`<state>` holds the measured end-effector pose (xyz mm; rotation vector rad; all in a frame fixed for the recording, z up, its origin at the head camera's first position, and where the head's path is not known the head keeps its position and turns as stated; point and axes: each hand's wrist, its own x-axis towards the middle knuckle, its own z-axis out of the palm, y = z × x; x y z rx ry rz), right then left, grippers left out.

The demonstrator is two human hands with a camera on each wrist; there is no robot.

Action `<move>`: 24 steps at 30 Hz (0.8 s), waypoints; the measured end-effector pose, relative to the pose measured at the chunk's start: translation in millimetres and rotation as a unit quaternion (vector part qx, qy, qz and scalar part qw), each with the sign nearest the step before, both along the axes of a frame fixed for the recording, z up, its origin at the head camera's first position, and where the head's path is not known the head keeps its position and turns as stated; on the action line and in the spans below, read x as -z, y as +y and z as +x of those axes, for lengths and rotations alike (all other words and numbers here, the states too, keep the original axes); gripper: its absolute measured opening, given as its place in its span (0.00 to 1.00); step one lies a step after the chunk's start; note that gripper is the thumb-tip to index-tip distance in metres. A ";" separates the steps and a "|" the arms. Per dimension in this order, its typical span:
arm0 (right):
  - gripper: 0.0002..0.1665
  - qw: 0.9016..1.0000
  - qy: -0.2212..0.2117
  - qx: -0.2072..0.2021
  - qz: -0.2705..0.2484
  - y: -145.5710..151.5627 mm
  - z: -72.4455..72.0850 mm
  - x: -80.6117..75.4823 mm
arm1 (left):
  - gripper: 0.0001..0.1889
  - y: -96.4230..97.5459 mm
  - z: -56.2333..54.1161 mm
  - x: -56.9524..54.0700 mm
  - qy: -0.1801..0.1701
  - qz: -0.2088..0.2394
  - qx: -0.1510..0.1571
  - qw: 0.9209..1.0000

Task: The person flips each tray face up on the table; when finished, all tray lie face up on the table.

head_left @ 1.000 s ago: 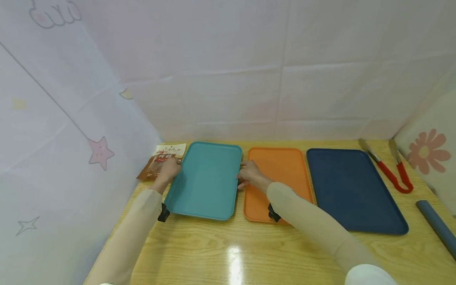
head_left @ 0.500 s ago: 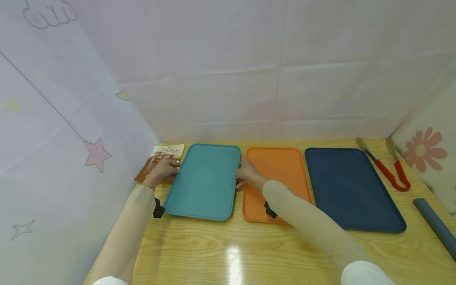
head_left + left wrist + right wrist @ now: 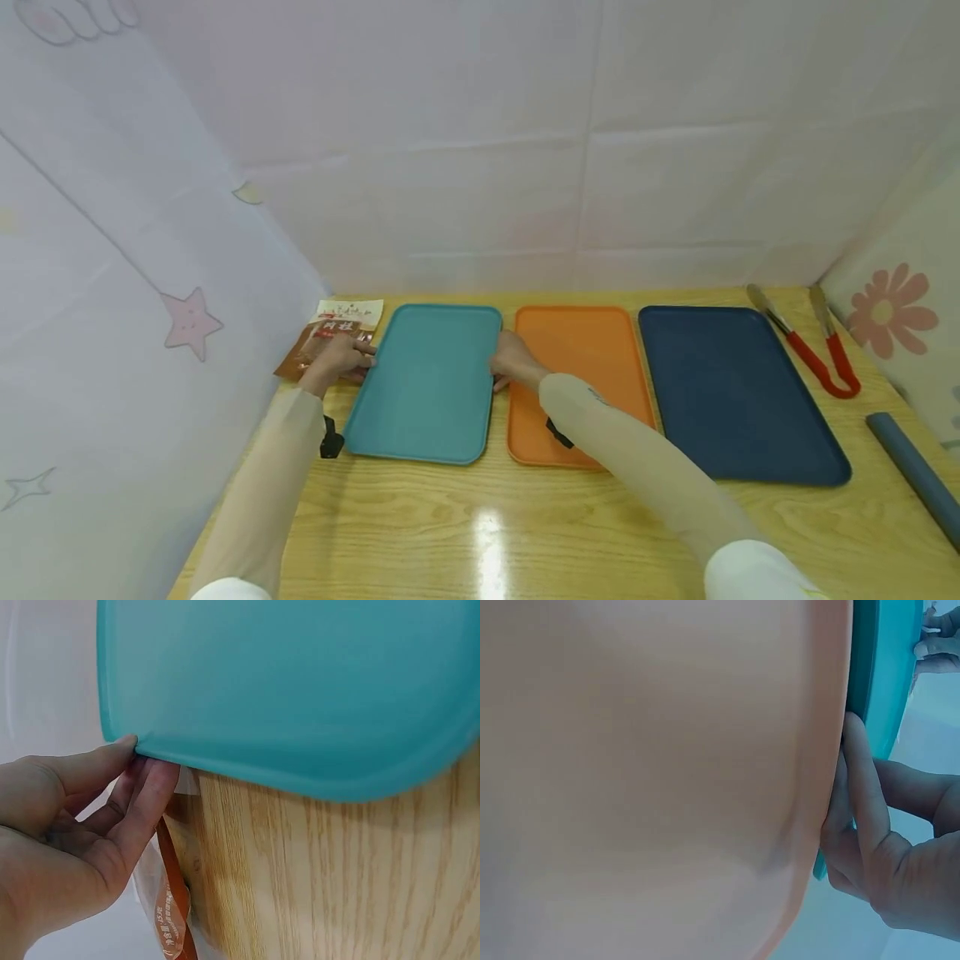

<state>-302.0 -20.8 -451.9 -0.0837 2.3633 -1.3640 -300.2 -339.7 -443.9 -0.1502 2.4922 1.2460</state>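
A teal tray (image 3: 423, 383) lies on the wooden table, left of the other trays. At its left edge, my left hand (image 3: 341, 358) pinches the rim, thumb on top and fingers underneath, as the left wrist view shows. My right hand (image 3: 513, 360) holds the opposite edge, with its thumb and fingers on either side of the rim in the right wrist view. The orange tray (image 3: 581, 367) lies close beside, partly under my right forearm. A brown and white printed packet (image 3: 307, 343) lies beneath and behind my left hand, partly hidden by it.
A dark blue tray (image 3: 738, 392) lies right of the orange one. Red-handled tongs (image 3: 813, 362) and a grey-blue rolled cylinder (image 3: 911, 467) lie at the right side. Printed cloth walls (image 3: 465, 167) border the table (image 3: 420, 533) at the back and both sides.
My left hand has drawn slightly outward to the tray's left rim, and more of the packet shows. The right hand stays at the right edge. The head view shifts a little.
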 end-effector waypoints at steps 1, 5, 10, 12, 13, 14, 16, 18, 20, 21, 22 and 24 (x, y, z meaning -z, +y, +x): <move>0.18 1.000 0.003 -0.006 0.009 -0.6 0.2 -0.5 | 0.22 -0.1 1.1 -0.1 -0.002 0.001 -0.001 1.000; 0.19 0.999 0.018 -0.025 0.043 -1.0 1.9 -1.8 | 0.23 1.7 4.9 -0.6 -0.005 0.002 -0.004 1.000; 0.18 0.997 0.019 -0.039 0.060 1.0 0.9 -3.9 | 0.22 7.3 5.2 -3.1 0.004 -0.012 0.001 1.000; 0.19 0.997 0.017 -0.042 0.061 2.4 -0.7 -4.6 | 0.21 10.8 3.9 -4.1 0.011 -0.025 0.000 1.000; 0.21 0.997 0.015 -0.041 0.059 3.3 -1.6 -4.9 | 0.21 12.6 3.2 -4.4 0.017 -0.031 0.004 0.999; 0.23 0.997 0.014 -0.040 0.057 4.0 -2.2 -5.1 | 0.21 14.5 2.8 -4.4 0.025 -0.044 0.011 0.999; 0.28 0.998 0.014 -0.037 0.050 6.3 -2.4 -4.8 | 0.18 18.3 1.3 -2.8 0.051 -0.084 0.023 0.995; 0.19 0.999 0.013 -0.031 0.042 9.0 -2.1 -3.3 | 0.14 23.7 1.5 -0.8 0.086 -0.144 0.033 0.985; 0.08 0.998 0.023 -0.032 0.038 12.1 -0.2 -1.9 | 0.11 31.4 4.4 -0.2 0.125 -0.223 0.035 0.966; 0.06 0.998 0.031 -0.035 0.038 14.0 1.4 -1.8 | 0.11 36.1 6.9 -0.8 0.147 -0.260 0.028 0.954; 0.05 0.998 0.040 -0.040 0.037 16.4 3.3 -1.8 | 0.12 41.6 10.7 -1.9 0.165 -0.291 0.020 0.942; 0.15 0.995 0.063 -0.052 0.048 22.9 8.7 -3.6 | 0.15 53.7 20.3 -4.8 0.201 -0.336 0.008 0.920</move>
